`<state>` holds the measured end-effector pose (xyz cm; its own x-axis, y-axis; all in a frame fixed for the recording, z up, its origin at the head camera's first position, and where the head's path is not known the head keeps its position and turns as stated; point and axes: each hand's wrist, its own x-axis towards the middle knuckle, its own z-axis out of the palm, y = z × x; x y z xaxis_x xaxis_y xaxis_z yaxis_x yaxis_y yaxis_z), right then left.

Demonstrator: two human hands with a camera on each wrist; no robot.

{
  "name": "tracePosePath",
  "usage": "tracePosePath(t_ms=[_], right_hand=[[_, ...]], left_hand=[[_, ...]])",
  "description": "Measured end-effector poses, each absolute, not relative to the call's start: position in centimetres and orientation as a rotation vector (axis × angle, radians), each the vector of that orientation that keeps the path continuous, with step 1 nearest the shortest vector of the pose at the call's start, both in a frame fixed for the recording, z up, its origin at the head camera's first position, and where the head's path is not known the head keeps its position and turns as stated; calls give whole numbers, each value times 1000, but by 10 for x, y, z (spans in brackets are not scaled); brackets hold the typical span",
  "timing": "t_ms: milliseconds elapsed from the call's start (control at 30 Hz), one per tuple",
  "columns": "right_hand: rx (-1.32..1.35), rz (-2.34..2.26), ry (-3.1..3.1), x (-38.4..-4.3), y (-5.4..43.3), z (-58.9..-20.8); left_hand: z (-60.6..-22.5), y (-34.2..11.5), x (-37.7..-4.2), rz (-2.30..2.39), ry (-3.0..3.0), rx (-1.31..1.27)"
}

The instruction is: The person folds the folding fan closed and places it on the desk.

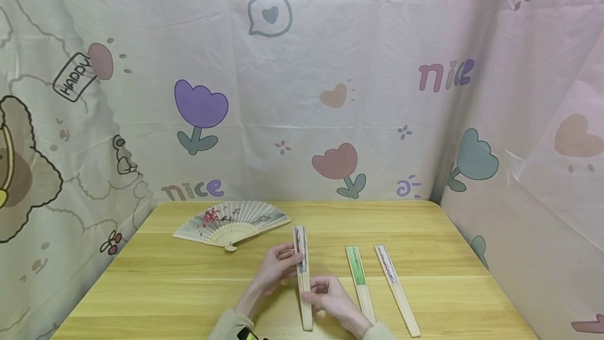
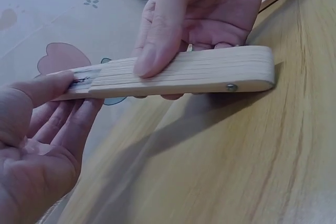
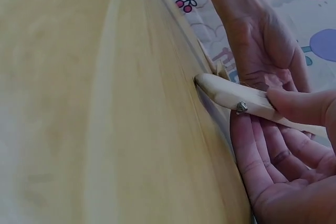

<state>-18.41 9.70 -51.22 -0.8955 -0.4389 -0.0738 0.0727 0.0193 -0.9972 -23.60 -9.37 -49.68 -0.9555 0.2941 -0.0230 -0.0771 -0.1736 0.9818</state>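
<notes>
Both hands are on one folded fan, which stands nearly upright in the picture at the lower middle of the frame. The left hand pinches its patterned upper part, thumb in front and fingers behind; the right hand grips the pale sticks lower down, thumb on top and fingers underneath. A metal rivet shows near the rounded end. Whether that end touches the table is hard to judge, as the wrist views are tilted and dim.

A strip of wood separates the held fan from a green fan, folded, at the lower right, its bottom end hidden by the right wrist. Just beside it lies another folded fan, well in from the table's right edge. Left of centre, a spread fan with red blossoms lies close to the far edge, apart from the left hand.

On the cloth behind, "nice" can be read at the right, at the lower left and, cut off, at the top left; a sign at the upper left says "HAPPY". The table is yellowish wood with rounded far corners, and printed cloth hangs on three sides.
</notes>
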Motion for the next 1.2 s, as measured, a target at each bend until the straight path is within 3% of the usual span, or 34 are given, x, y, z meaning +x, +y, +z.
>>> tracePosePath(t_ms=[533, 1200], right_hand=[[-496, -1851, 1983, -181, 109, -503], [-362, -1861, 2188, -184, 128, -494]], left_hand=[[-486, -84, -242, 2185, 1818, 302], [-476, -67, -246, 2114, 1845, 371]])
